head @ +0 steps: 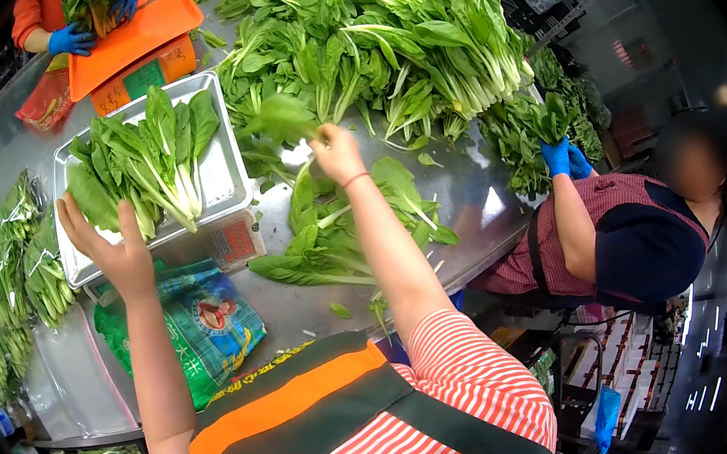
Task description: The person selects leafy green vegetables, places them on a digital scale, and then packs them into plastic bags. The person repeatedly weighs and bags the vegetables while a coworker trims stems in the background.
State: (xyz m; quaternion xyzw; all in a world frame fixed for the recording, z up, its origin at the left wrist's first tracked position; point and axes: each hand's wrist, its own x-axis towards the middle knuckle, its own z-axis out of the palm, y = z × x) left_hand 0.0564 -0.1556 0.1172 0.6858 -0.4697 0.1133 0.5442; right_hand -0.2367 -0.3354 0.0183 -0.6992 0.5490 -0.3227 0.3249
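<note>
My right hand (336, 155) pinches the stem of a leafy green (281, 121), whose blade is blurred, above the steel table. Fingers spread, my left hand (109, 249) is at the near left side of a metal tray (224, 182), against or just over the leaves there; whether it grips any cannot be told. A bunch of leafy greens with pale stalks (150, 157) lies in that tray. The tray rests on a weighing scale (234, 242) with a printed panel. Loose leaves (319, 252) lie under and around my right forearm.
A large heap of leafy greens (343, 48) covers the table's far side. Bagged greens (11, 260) and clear plastic bags (71, 374) lie left, a green printed sack (192, 320) nearer me. Beyond the tray are an orange tray (140, 34) and blue-gloved hands (72, 41). Another gloved person (606, 233) stands right.
</note>
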